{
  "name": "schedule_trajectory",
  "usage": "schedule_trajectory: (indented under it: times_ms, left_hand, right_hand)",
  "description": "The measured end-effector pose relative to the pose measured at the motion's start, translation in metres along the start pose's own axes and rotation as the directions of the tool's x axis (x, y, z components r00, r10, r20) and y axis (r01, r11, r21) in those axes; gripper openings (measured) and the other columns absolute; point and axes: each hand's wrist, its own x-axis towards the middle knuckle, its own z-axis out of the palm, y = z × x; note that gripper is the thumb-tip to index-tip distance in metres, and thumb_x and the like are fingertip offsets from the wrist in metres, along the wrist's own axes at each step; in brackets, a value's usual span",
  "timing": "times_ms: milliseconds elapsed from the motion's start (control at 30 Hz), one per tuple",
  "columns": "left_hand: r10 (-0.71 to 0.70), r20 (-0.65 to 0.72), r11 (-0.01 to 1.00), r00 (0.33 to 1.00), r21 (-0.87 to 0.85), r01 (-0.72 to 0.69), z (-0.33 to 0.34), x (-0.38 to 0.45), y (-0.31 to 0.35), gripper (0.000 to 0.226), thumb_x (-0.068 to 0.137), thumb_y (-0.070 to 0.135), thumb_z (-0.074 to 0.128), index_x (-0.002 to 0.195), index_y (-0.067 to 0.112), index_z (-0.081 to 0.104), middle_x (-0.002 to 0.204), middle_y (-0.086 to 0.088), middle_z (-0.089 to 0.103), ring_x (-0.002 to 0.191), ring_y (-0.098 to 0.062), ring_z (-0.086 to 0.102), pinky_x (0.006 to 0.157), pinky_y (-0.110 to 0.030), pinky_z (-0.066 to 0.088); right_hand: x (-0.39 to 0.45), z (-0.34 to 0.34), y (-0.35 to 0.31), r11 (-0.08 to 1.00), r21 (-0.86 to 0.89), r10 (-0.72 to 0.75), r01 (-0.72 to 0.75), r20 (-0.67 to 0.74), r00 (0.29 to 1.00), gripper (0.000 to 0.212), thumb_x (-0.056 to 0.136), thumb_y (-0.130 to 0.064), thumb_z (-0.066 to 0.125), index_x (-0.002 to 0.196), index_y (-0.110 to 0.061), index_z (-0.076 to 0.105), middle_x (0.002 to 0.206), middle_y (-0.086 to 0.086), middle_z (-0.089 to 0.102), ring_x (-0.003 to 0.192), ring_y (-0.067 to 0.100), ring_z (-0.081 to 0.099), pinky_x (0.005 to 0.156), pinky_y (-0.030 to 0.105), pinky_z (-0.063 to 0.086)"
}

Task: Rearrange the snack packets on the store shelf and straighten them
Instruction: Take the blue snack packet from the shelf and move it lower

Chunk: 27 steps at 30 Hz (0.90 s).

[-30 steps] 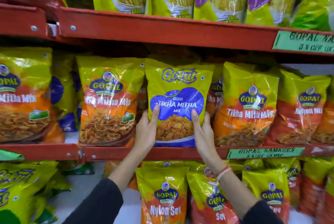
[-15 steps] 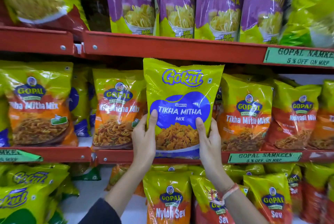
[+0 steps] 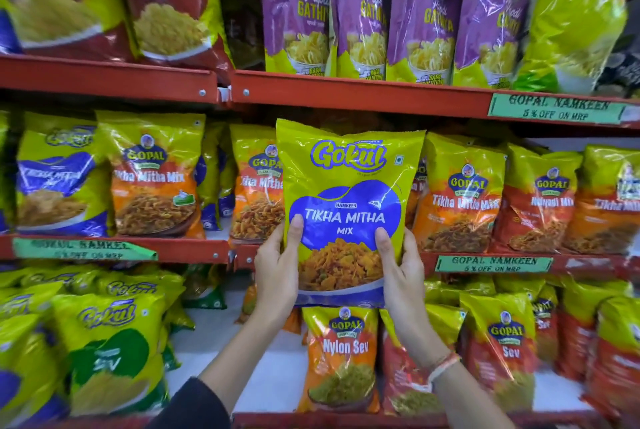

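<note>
A yellow-green Gokul Tikha Mitha Mix packet (image 3: 349, 186) with a blue label is held upright in front of the middle shelf (image 3: 187, 250). My left hand (image 3: 277, 269) grips its lower left edge, thumb on the front. My right hand (image 3: 401, 272) grips its lower right edge the same way. Behind it stand orange Gopal Tikha Mitha Mix packets (image 3: 154, 182), one partly hidden at its left (image 3: 254, 193) and another at its right (image 3: 457, 196). A second blue-labelled Gokul packet (image 3: 55, 179) stands at the far left of that shelf.
Purple Papdi Gathiya packets (image 3: 360, 9) and red packets (image 3: 166, 2) fill the top shelf. The lower shelf holds a Nylon Sev packet (image 3: 341, 356), Sev packets (image 3: 502, 349) and green Gokul Sev packets (image 3: 110, 352). Green price tags (image 3: 491, 264) hang on the red shelf edges.
Both hands have drawn the Gokul packet out from the row toward me and it now looks larger. The view has tilted up, showing more of the top shelf.
</note>
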Motion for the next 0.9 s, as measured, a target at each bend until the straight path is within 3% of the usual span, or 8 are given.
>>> schedule_trajectory:
  times_ms: [100,233,367,433,567,667,767,900]
  left_hand:
    - [-0.03,-0.013,0.999,0.999,0.023,0.03,-0.022,-0.017,-0.005,0.033,0.089,0.055,0.047,0.087,0.031,0.069,0.086,-0.002,0.074,0.083,-0.016,0.065,0.083,-0.046,0.05]
    - [-0.101,-0.034,0.991,0.994,0.088,0.103,-0.052,-0.038,-0.019,0.038,0.092,0.048,0.045,0.093,0.018,0.069,0.049,0.022,0.058,0.05,0.005,0.05,0.057,-0.016,0.038]
    - [-0.209,-0.085,0.971,0.974,0.099,0.217,-0.08,-0.054,-0.051,0.038,0.091,0.049,0.049,0.087,0.019,0.071,0.074,0.008,0.068,0.067,-0.007,0.058,0.073,-0.027,0.042]
    - [-0.262,-0.116,0.948,0.958,0.154,0.278,-0.093,-0.058,-0.065,0.047,0.09,0.052,0.048,0.087,0.01,0.07,0.065,-0.001,0.053,0.061,-0.014,0.044,0.067,-0.033,0.034]
    - [-0.324,-0.143,0.891,0.935,0.287,0.353,-0.118,-0.061,-0.097,0.046,0.091,0.051,0.047,0.071,0.009,0.053,0.05,0.005,0.022,0.051,-0.014,0.023,0.056,-0.035,0.018]
    - [-0.409,-0.176,0.833,0.895,0.33,0.445,-0.133,-0.056,-0.131,0.049,0.09,0.047,0.05,0.059,0.012,0.037,0.051,0.001,0.023,0.053,-0.018,0.023,0.058,-0.035,0.015]
    - [-0.499,-0.227,0.765,0.836,0.337,0.548,-0.143,-0.044,-0.162,0.052,0.09,0.047,0.051,0.054,0.013,0.038,0.052,-0.002,0.034,0.053,-0.019,0.03,0.056,-0.035,0.02]
    - [-0.589,-0.278,0.68,0.758,0.335,0.652,-0.147,-0.021,-0.192,0.057,0.092,0.042,0.051,0.048,0.015,0.028,0.048,-0.004,0.03,0.049,-0.02,0.03,0.052,-0.038,0.016]
  right_hand:
    - [-0.026,0.01,0.005,0.999,0.014,0.051,-0.051,0.038,0.998,0.048,0.09,-0.047,0.054,0.133,-0.027,0.051,0.123,-0.02,0.066,0.112,-0.007,0.061,0.093,0.018,0.049]
    - [-0.055,0.024,0.024,0.99,-0.038,0.141,-0.138,0.057,0.988,0.031,0.092,-0.046,0.055,0.121,-0.036,0.054,0.117,-0.018,0.07,0.109,0.0,0.064,0.091,0.024,0.049]
    - [-0.081,0.042,0.047,0.97,-0.063,0.241,-0.235,0.124,0.963,0.046,0.095,-0.042,0.053,0.137,-0.026,0.046,0.133,-0.018,0.055,0.118,0.002,0.052,0.089,0.009,0.041]
    - [-0.09,0.05,0.06,0.949,-0.103,0.311,-0.298,0.158,0.937,0.069,0.091,-0.05,0.054,0.148,-0.015,0.036,0.141,-0.011,0.048,0.125,0.005,0.046,0.093,0.013,0.038]
    - [-0.099,0.065,0.092,0.89,-0.142,0.455,-0.434,0.197,0.868,0.071,0.095,-0.043,0.053,0.153,-0.012,0.025,0.136,-0.011,0.039,0.131,0.007,0.036,0.103,0.024,0.028]
    - [-0.101,0.079,0.116,0.821,-0.191,0.569,-0.538,0.197,0.798,0.073,0.093,-0.047,0.056,0.151,-0.01,0.03,0.137,-0.011,0.04,0.14,0.019,0.037,0.104,0.026,0.029]
    - [-0.094,0.096,0.149,0.758,-0.21,0.652,-0.618,0.215,0.727,0.095,0.073,-0.073,0.063,0.142,-0.01,0.047,0.141,-0.004,0.051,0.133,0.022,0.049,0.111,0.035,0.038]
    - [-0.075,0.115,0.184,0.668,-0.266,0.741,-0.695,0.158,0.652,0.065,0.084,-0.057,0.061,0.123,-0.006,0.062,0.133,0.009,0.061,0.125,0.03,0.056,0.106,0.042,0.042]
